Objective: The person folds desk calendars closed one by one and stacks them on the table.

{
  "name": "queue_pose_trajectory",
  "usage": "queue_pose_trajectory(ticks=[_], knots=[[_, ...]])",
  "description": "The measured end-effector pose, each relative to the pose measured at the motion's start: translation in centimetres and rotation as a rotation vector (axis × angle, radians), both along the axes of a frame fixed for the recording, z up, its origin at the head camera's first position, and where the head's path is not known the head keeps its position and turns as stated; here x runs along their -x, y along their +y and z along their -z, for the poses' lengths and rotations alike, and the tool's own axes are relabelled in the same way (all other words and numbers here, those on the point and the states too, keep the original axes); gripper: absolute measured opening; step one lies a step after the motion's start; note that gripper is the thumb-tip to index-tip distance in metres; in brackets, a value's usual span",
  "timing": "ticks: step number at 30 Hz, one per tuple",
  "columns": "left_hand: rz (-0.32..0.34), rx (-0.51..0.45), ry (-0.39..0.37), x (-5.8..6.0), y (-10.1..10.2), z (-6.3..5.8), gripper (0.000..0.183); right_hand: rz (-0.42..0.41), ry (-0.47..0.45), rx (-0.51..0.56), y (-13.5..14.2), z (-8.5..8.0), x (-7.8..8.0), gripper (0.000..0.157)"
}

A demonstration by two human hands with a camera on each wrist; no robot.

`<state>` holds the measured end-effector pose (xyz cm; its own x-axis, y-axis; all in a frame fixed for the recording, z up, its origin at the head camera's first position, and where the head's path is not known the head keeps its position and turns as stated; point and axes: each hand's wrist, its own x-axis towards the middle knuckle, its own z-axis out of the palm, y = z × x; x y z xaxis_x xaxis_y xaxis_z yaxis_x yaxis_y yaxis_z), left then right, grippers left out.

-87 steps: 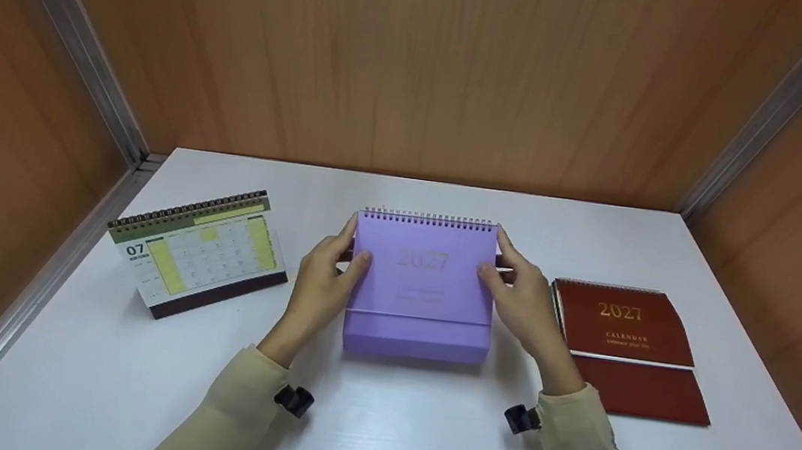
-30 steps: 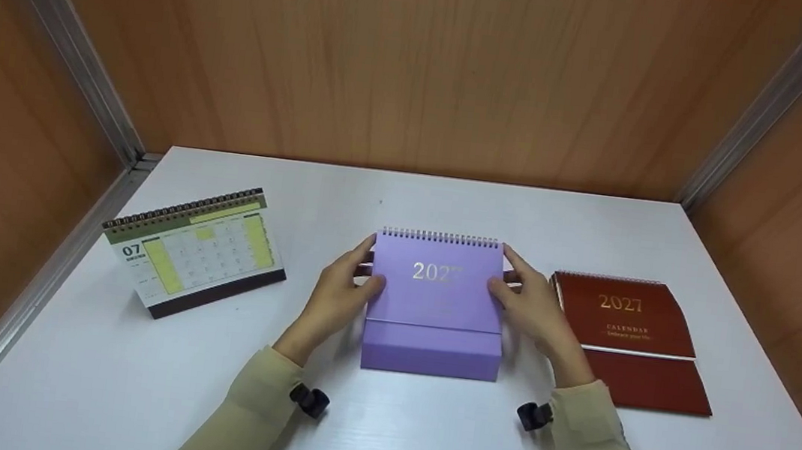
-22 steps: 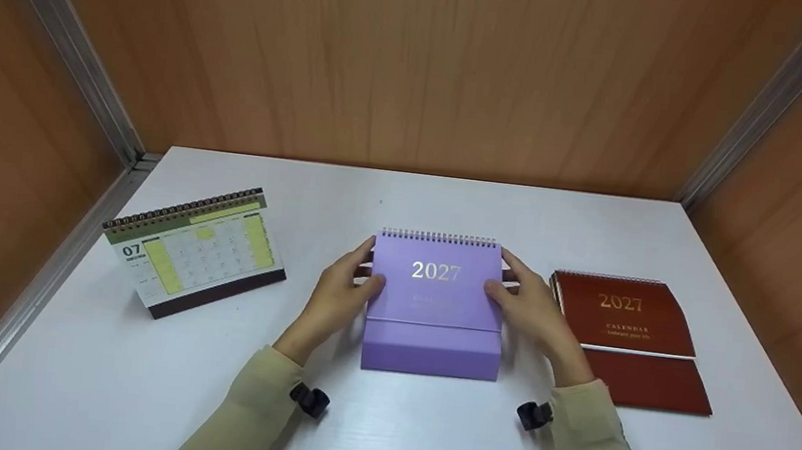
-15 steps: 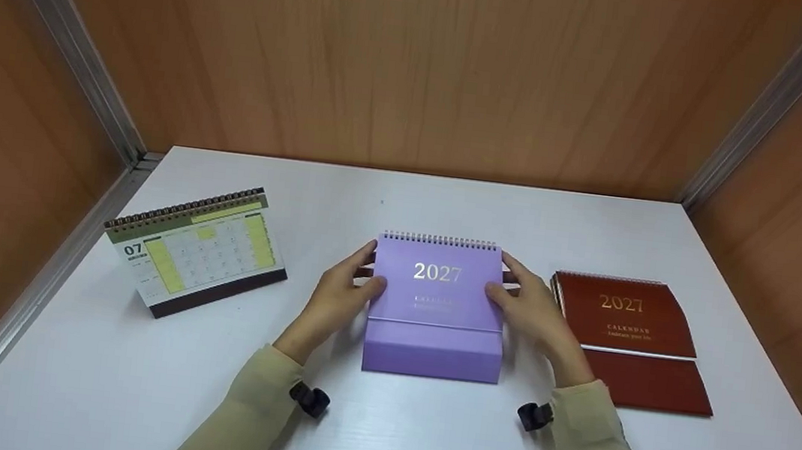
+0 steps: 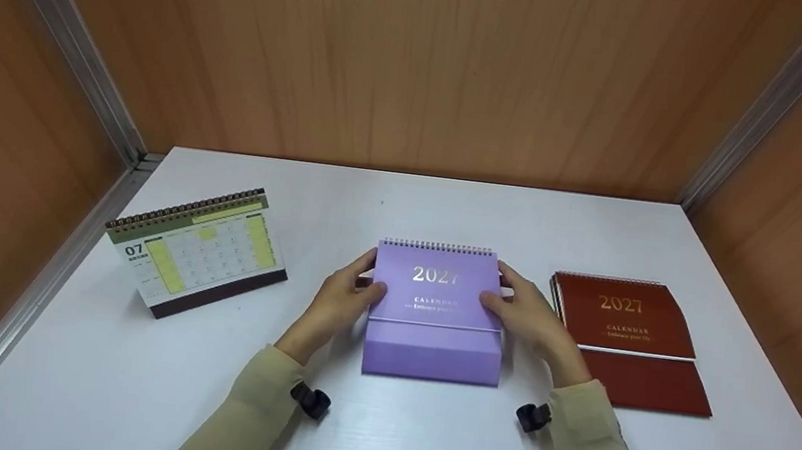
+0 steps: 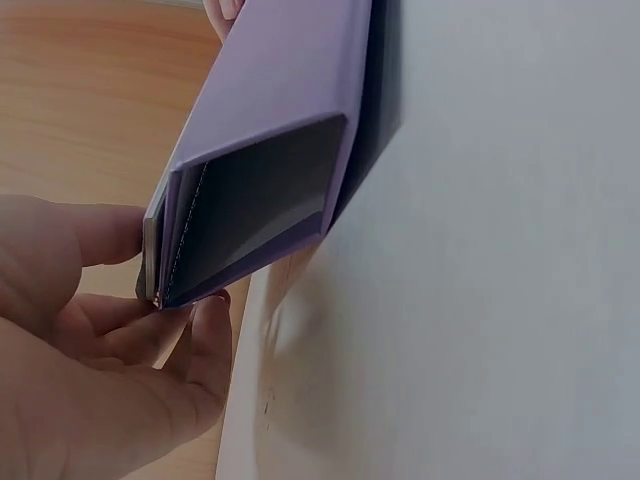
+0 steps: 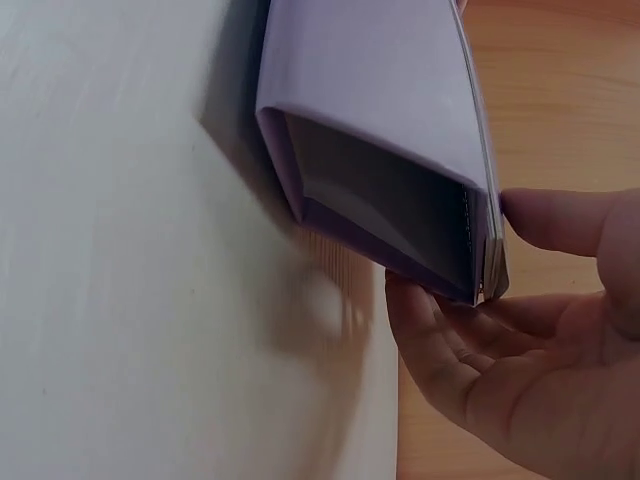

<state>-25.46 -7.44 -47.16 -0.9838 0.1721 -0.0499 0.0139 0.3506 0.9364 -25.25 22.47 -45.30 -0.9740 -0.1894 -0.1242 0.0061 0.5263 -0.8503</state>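
Observation:
A purple desk calendar point(image 5: 432, 349) marked 2027 stands in the middle of the white table, its wire binding along the top edge. My left hand point(image 5: 336, 299) grips its left side, thumb on the front cover and fingers behind. On the opposite side my right hand point(image 5: 530, 319) holds it the same way. The left wrist view shows the hollow end of the calendar's stand point(image 6: 255, 195), with the left thumb and fingers around the upper edge. In the right wrist view the right fingers point(image 7: 440, 350) lie against the back panel.
To the left stands a green and white desk calendar point(image 5: 197, 255) open at 07, turned at an angle. A dark red 2027 calendar point(image 5: 644, 381) sits at the right, beside my right forearm. Wood panels point(image 5: 420, 61) enclose the table point(image 5: 406, 444) at the back and sides.
The purple calendar has shifted slightly right and toward me, and its top has come lower, leaning further back. Both hands have moved along with it, keeping their grip. The other calendars stay put.

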Motion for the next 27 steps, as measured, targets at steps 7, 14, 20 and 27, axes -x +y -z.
queue_pose_trajectory(ticks=[7,14,20,27], knots=[[0.034,-0.032,-0.031,-0.23,-0.23,0.13,0.069,-0.026,-0.012,0.034,-0.10,0.31,-0.08,0.071],[0.049,-0.031,-0.043,-0.30,-0.29,0.19,0.070,-0.039,-0.010,0.039,-0.18,0.41,-0.09,0.069],[0.058,-0.005,-0.059,-0.28,-0.35,0.45,0.071,-0.047,-0.024,0.023,-0.21,0.37,-0.07,0.070],[0.054,0.025,-0.069,-0.23,-0.26,0.52,0.071,-0.058,-0.018,-0.004,-0.25,0.69,0.04,0.068]])
